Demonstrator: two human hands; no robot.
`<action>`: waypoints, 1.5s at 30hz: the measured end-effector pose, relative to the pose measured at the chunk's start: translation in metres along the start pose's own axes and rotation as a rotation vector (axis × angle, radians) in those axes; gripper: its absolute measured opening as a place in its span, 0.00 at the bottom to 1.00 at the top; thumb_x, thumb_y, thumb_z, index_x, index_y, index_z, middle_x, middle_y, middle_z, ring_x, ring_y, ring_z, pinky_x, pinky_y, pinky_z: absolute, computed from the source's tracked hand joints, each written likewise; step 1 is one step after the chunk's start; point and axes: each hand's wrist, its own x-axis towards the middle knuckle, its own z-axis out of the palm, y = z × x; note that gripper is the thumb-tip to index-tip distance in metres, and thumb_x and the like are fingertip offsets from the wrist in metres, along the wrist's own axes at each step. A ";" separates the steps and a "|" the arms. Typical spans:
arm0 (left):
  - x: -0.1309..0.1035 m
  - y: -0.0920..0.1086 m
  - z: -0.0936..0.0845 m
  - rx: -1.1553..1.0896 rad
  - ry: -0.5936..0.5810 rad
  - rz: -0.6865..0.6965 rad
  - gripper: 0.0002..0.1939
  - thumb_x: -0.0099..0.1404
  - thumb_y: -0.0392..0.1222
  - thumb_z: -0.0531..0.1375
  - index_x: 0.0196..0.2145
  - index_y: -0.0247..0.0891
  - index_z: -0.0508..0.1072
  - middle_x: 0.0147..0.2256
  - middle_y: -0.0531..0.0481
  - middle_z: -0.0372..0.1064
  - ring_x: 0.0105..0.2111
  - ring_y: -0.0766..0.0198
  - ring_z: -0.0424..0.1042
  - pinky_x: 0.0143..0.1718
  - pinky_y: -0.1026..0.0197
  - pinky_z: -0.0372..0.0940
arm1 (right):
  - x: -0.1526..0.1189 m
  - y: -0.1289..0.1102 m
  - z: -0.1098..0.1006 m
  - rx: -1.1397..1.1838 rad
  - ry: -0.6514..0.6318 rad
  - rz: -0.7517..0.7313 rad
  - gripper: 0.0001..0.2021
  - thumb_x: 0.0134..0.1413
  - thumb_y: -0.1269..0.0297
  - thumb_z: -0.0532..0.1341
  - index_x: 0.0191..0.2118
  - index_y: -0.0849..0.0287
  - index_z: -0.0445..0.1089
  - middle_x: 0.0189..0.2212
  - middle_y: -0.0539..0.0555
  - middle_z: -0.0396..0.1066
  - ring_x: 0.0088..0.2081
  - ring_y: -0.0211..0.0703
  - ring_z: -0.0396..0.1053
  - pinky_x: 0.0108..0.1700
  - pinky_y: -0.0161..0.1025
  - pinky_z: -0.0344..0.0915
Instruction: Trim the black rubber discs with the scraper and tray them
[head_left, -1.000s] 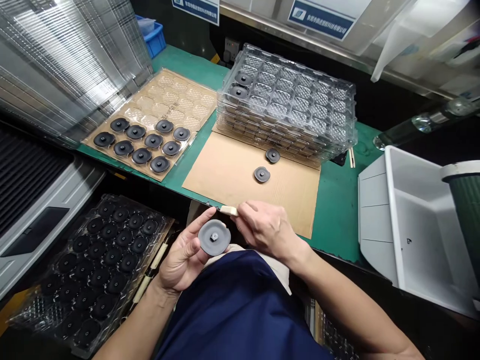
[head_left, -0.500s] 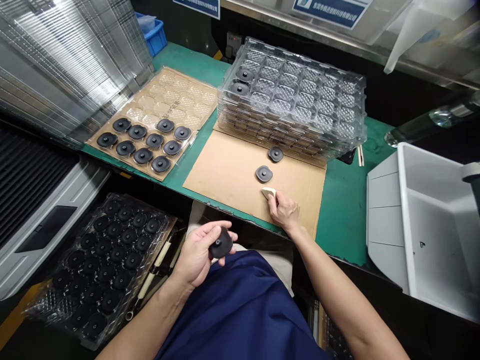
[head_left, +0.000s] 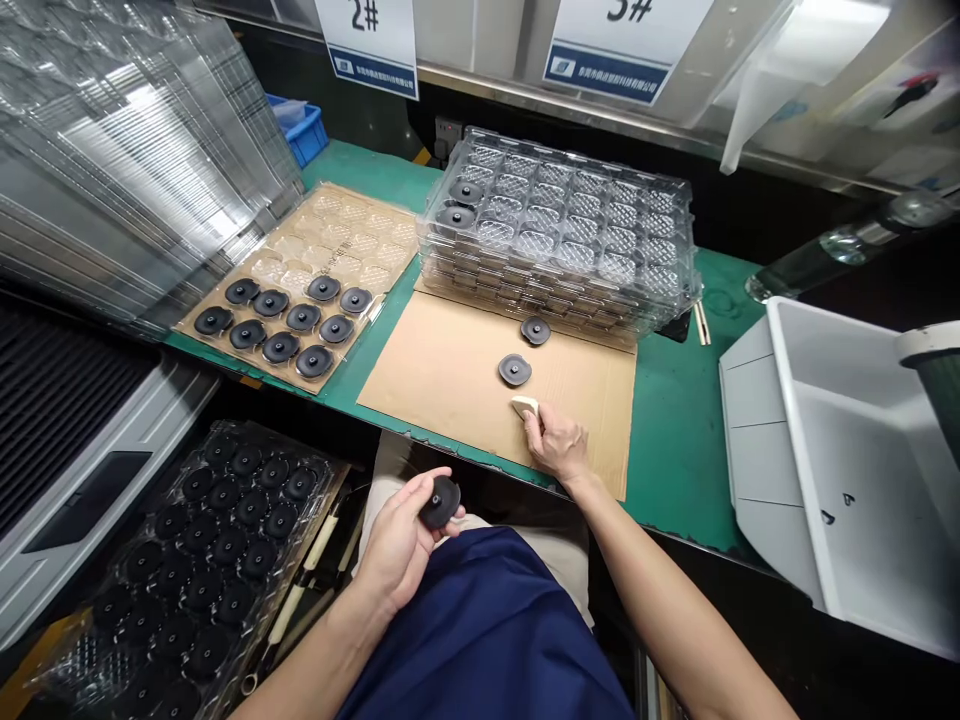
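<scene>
A: "Green-topped table (head_left: 675,400), with a flat brown cardboard sheet (head_left: 442,370) laid on it. Where is the item in work?"

B: "The dark, round disc (head_left: 448,508) with a raised centre is in the left hand (head_left: 397,540), in front of the table's edge; that grip is clamped on the disc's side. The right hand (head_left: 556,442) has its grip clamped on a cream-coloured, flat-sided piece (head_left: 523,405) at the cardboard; the fingers hide its full shape."

A: "Progress?"

B: "In my judgement, partway. Ten seated discs (head_left: 280,347) occupy front pockets of the clear plastic tray (head_left: 375,235) at left; its rear pockets show brown card through the plastic. Two loose grey discs (head_left: 515,370) lie on the cardboard, apart from each other."

A: "Other containers?"

B: "A stack of clear plastic trays (head_left: 555,240) behind the loose discs carries two dark discs (head_left: 458,216) at its left end. A lower plastic tray (head_left: 101,655), below the table at left, holds rows of discs; its near-left corner shows bare patterned plastic. The white plastic bin (head_left: 757,450) at right holds two small dark scraps (head_left: 827,517)."
</scene>
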 end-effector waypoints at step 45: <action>0.028 0.041 -0.115 0.837 0.288 0.750 0.11 0.65 0.37 0.59 0.42 0.41 0.81 0.37 0.46 0.82 0.36 0.56 0.80 0.38 0.58 0.71 | -0.004 0.016 0.013 -0.010 -0.082 0.128 0.18 0.58 0.44 0.54 0.28 0.52 0.68 0.21 0.57 0.72 0.19 0.49 0.66 0.24 0.39 0.51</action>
